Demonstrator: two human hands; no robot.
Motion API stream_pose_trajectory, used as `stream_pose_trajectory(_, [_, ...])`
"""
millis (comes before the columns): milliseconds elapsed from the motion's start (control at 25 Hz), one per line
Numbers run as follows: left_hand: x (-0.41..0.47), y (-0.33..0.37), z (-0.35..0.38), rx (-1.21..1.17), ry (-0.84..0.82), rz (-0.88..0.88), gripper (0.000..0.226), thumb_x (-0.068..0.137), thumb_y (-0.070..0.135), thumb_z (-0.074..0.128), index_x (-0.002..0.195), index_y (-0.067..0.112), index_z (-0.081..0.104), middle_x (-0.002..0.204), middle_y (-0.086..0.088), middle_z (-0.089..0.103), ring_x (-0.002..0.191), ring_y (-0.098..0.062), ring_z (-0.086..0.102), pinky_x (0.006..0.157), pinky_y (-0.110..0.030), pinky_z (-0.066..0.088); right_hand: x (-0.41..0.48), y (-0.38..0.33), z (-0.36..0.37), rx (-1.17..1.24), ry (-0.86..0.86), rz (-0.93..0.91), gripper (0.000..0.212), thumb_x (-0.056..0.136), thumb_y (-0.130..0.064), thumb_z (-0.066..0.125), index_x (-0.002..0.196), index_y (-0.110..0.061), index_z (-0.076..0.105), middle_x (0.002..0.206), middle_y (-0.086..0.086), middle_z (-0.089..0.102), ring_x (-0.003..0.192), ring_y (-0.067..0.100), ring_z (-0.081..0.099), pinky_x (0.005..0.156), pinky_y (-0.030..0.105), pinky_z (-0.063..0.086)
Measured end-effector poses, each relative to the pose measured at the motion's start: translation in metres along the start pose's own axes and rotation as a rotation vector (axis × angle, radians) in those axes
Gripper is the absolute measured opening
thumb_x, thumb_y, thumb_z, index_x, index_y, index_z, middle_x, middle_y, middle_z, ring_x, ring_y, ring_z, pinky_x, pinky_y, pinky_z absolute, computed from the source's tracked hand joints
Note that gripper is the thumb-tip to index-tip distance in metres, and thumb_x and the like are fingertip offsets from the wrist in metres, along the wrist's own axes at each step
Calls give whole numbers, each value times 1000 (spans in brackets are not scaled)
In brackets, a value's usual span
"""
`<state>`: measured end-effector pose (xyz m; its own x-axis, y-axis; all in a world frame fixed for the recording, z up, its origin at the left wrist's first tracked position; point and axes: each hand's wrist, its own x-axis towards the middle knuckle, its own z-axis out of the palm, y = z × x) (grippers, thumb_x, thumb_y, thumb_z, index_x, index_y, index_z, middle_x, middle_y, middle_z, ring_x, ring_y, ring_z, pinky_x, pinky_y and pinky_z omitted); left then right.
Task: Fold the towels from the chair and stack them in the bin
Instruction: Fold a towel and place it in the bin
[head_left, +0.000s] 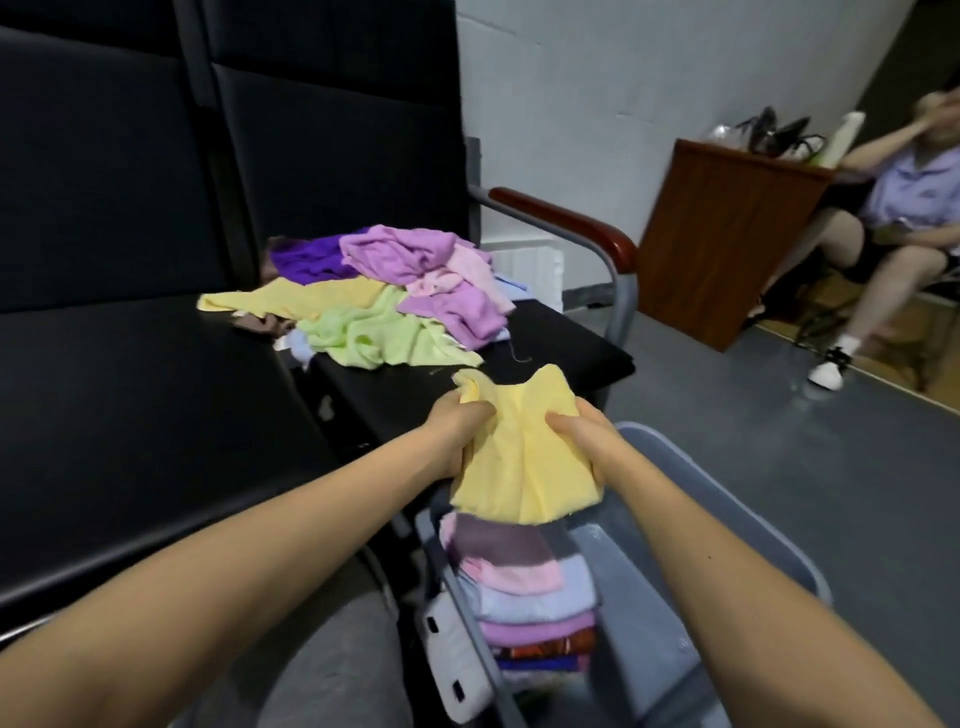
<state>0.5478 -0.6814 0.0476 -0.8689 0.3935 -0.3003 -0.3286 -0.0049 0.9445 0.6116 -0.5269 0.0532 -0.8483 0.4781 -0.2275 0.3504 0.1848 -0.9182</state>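
A yellow towel (519, 457) hangs between both hands above the grey bin (737, 499). My left hand (457, 431) grips its upper left corner, bunched in the fingers. My right hand (582, 431) grips its right edge. Inside the bin sits a stack of folded towels (524, 597) in brown, pink, blue and purple layers. On the black chair seat (561, 338) behind lies a loose pile of towels (395, 296): purple, lilac, pink, yellow and light green.
The chair's armrest (566, 218) with a grey metal frame stands to the right of the pile. A second black seat (130, 395) lies at the left. A wooden cabinet (722, 234) and a seated person (883, 234) are at the far right. My grey-clad knee (322, 670) is below.
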Motion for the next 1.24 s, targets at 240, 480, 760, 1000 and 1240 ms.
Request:
stream_pose_trajectory(240, [9,-75,37,582,-107,-69,36,86,1,42,121,8,47,110,-14,53,94,-27,55,70,-30,48,1,78,-29,-146,-41,154,31,94,-21,55,123,-21,45,113,-1,51,98,17,50,90,37,40])
stream_pose_trajectory(480, [15,-107,19,1206,135,-90,54,96,5,37,145,4,14,139,-21,37,121,-33,48,92,-35,42,26,111,7,-283,-150,257,43,92,-15,53,132,-6,38,111,5,53,97,20,54,73,28,44])
stream_pose_trajectory(760, [37,-142,22,2002,-367,61,69,96,57,23,151,27,-5,156,-19,-11,142,-44,-7,115,-54,1,50,140,20,-1148,-485,-19,79,89,-54,50,150,-40,1,159,0,-10,146,31,-7,117,44,4])
stream_pose_trajectory(1000, [54,-169,15,2043,-552,-234,73,86,75,8,142,43,-24,154,-14,-23,142,-43,-11,114,-54,2,51,180,42,-1279,-640,67,84,88,-64,44,146,-43,-14,156,-3,-25,145,29,-16,118,47,-1])
stream_pose_trajectory(1240, [49,-145,17,1934,-576,-117,58,98,55,18,151,33,10,154,-12,23,140,-35,26,106,-45,28,52,152,51,-1309,-562,53,67,92,-51,44,150,-35,13,160,1,5,146,30,1,117,47,6])
